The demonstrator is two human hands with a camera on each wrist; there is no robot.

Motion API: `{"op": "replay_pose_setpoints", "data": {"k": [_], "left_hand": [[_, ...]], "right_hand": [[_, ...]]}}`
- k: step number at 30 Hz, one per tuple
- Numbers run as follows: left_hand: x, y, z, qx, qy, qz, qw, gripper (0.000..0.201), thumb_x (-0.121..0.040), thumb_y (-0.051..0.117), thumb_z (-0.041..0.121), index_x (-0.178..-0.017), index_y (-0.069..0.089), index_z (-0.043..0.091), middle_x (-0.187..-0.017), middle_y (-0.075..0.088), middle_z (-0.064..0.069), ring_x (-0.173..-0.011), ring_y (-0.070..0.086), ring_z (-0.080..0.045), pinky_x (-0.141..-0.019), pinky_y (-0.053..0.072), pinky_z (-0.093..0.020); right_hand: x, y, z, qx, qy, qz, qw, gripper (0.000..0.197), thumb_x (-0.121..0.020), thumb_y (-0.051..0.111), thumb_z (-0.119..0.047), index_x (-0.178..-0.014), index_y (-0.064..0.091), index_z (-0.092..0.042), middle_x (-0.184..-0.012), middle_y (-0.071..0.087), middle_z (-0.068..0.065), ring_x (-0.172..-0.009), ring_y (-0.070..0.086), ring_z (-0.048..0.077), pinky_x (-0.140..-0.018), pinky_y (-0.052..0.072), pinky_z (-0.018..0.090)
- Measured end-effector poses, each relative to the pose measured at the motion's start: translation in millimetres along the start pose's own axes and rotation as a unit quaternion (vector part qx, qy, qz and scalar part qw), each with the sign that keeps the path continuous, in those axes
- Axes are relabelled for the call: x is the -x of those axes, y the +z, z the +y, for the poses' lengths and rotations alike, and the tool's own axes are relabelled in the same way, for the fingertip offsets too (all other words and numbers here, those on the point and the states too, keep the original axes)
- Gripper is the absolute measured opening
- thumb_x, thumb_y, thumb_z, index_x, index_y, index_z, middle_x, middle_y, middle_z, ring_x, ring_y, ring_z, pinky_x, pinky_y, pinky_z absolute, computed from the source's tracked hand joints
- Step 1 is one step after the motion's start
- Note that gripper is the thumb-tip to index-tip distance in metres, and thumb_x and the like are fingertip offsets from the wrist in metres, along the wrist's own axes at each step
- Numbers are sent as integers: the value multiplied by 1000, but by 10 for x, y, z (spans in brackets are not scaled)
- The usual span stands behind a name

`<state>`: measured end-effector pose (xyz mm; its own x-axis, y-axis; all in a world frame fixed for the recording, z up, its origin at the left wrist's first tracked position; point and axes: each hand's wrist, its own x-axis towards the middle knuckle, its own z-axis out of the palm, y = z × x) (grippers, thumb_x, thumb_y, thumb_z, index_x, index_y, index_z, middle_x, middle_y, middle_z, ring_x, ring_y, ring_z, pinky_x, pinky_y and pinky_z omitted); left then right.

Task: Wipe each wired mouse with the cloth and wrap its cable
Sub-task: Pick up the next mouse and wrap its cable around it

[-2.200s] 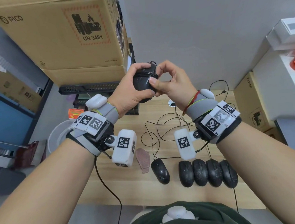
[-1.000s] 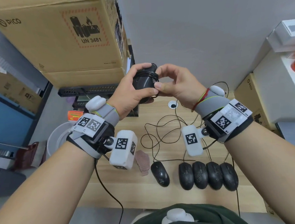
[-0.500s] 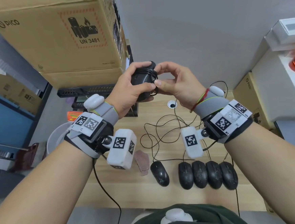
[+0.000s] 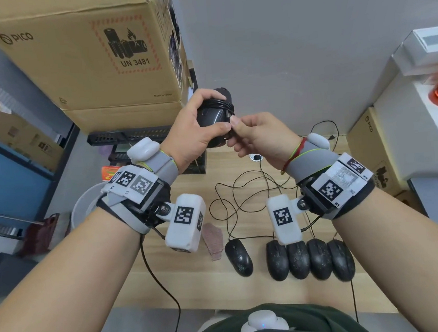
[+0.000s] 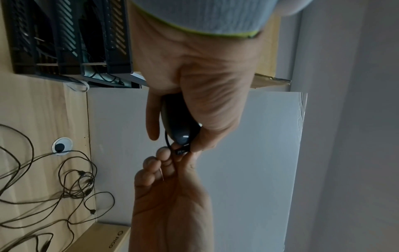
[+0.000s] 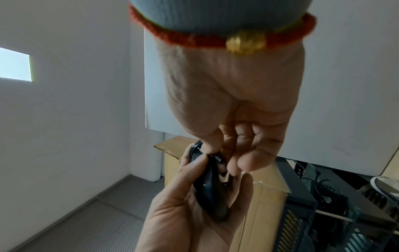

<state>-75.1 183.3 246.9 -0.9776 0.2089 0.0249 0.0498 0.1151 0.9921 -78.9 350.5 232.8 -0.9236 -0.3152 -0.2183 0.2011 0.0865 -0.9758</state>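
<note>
Glossy black wired mouse (image 4: 213, 119) sits raised above the light wooden tabletop (image 4: 195, 277), gripped in the left hand (image 4: 191, 134) with its thin black cable (image 4: 221, 105) wound in loops around its body. The right hand (image 4: 260, 139) pinches the cable's end against the mouse between thumb and forefinger. Below, on the tabletop, a small pinkish-brown cloth (image 4: 213, 241) lies just beside a single black mouse (image 4: 238, 257), and four more black mice (image 4: 310, 259) lie side by side, their loose cables (image 4: 241, 198) tangled behind them.
</note>
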Motion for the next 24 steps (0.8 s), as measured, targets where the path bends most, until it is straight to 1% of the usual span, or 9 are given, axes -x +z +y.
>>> {"op": "replay_pose_setpoints", "data": {"k": [5, 7, 9, 12, 15, 19, 20, 22, 24], "left_hand": [[11, 8, -35, 27, -3, 0, 1000, 39, -91, 68, -4, -110, 54, 26, -99, 63, -1, -80, 63, -14, -65, 55, -28], [8, 16, -49, 23, 4, 0, 1000, 39, -90, 69, -3, -111, 54, 26, -98, 62, 0, -82, 63, -16, -67, 55, -29], [0, 20, -48, 2, 24, 3, 1000, 40, -88, 71, -1, -111, 53, 26, -99, 62, 3, -86, 62, -12, -71, 54, -28], [-12, 6, -23, -17, 44, 8, 999, 40, -87, 72, -1, -110, 52, 26, -101, 62, 4, -88, 60, -7, -78, 54, -28], [-20, -24, 6, 7, 30, 7, 999, 38, -88, 70, 0, -109, 53, 27, -102, 62, 0, -86, 61, -9, -73, 55, -29], [-34, -57, 28, 91, -28, 8, 995, 32, -91, 67, 9, -112, 56, 31, -116, 58, -5, -91, 62, -19, -69, 57, -34], [-40, -72, 27, 99, -34, 9, 994, 31, -93, 66, 9, -112, 55, 31, -119, 57, -5, -93, 62, -21, -69, 57, -35], [-55, -83, 30, 97, -35, 2, 995, 30, -93, 64, 8, -111, 55, 30, -118, 58, -5, -95, 61, -22, -68, 57, -35], [-65, -75, 27, 84, -30, -4, 996, 27, -89, 66, 12, -107, 58, 30, -114, 60, -5, -96, 61, -21, -66, 56, -34]], "right_hand": [[-20, 49, -11, -48, 28, -3, 998, 38, -106, 40, -30, -75, 52, -11, -63, 42, 1, -53, 41, 12, -46, 38, 19], [-23, 61, -22, -68, 33, 3, 997, 39, -106, 41, -29, -73, 52, -11, -64, 40, 1, -53, 40, 12, -45, 37, 19], [-32, 73, -38, -97, 38, 14, 994, 38, -106, 43, -28, -73, 52, -11, -64, 39, 1, -53, 39, 12, -45, 37, 19], [-42, 111, -44, -125, 32, 30, 991, 35, -104, 46, -28, -75, 53, -11, -64, 41, 1, -53, 40, 12, -45, 38, 18], [-42, 130, -31, -100, -6, 43, 994, 27, -104, 48, -27, -83, 54, -10, -64, 47, 2, -52, 46, 11, -46, 41, 19], [-31, 90, -55, -106, -66, 24, 992, 4, -100, 53, -9, -96, 53, -7, -64, 60, 2, -51, 52, 11, -48, 45, 20], [-28, 90, -54, -111, -77, 18, 991, 4, -98, 55, -4, -99, 52, -6, -65, 61, 3, -51, 53, 10, -49, 46, 21], [-24, 83, -26, -104, -96, 18, 990, 22, -94, 59, 4, -108, 45, -5, -68, 59, 7, -53, 55, 12, -51, 48, 22], [-14, 71, 6, -66, -114, 31, 991, 39, -90, 63, 6, -117, 38, -9, -70, 57, 9, -54, 55, 17, -53, 49, 25]]}}
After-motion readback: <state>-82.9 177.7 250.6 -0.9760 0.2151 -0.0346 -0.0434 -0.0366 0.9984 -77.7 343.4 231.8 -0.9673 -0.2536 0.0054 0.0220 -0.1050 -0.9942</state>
